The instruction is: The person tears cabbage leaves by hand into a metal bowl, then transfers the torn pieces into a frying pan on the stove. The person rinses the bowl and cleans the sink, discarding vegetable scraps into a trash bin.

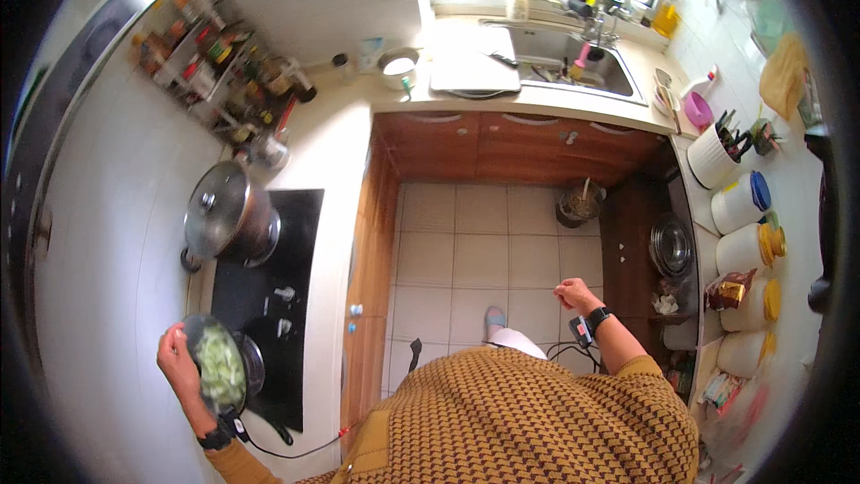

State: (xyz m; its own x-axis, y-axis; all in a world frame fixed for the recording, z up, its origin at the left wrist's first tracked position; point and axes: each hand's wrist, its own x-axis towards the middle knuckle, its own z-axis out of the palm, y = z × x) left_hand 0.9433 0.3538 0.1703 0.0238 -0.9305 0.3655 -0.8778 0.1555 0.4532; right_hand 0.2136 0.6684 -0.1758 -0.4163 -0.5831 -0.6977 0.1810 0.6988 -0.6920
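Observation:
At the left, my left hand grips the far-left rim of a round bowl above the hob. Pale green chopped vegetable pieces fill the bowl. A black pan handle sticks out below it, though the bowl hides most of whatever stands on that burner. Over the floor, my right hand hangs empty with its fingers curled in. Behind the bowl, a large pot with a glass lid stands on the other burner of the black hob.
A spice rack crowded with bottles fills the corner. Along the far counter are a white cutting board with a knife, and a steel sink. White canisters line the right shelf. A bin stands on the floor.

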